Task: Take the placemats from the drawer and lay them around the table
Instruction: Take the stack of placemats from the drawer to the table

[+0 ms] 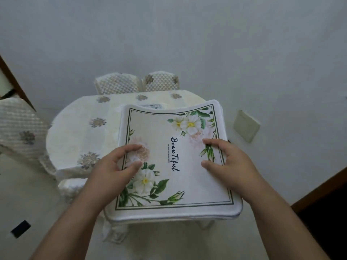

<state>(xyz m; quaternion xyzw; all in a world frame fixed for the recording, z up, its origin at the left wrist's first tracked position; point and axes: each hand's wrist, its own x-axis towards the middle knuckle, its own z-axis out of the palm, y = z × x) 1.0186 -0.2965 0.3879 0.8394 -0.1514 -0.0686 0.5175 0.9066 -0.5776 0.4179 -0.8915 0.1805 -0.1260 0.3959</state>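
We have the floral placemat stack (169, 162) held up in front of us, its printed top face showing white blossoms, green leaves, a dark border line and the script word "BeauTiful". At the near edge we can make out more than one layer, so we judge it a stack, though we cannot count the mats. Our left hand (112, 166) grips the left edge, thumb and a fingertip curled onto the top face and the rest of the fingers hidden beneath. Our right hand (229, 162) grips the right edge the same way, thumb and forefinger bent onto the print and the other fingers out of sight below. The far edge, beyond both hands, sags a little in the middle. Past our fingertips and to the left of the left hand lies the round table (78, 132), covered in a cream cloth with grey flower motifs; the stack hangs over its right side, and we cannot tell whether it touches the cloth. Two quilted chair backs (137, 83) stand at the table's far side, and another quilted chair (20, 128) sits well off to the left of the left hand. The mats seem to be out of the drawer already, so we judge the laying step is about to begin. Next we would need to set the stack down or free one hand, peel off the top mat, and lay it flat at the first seat.
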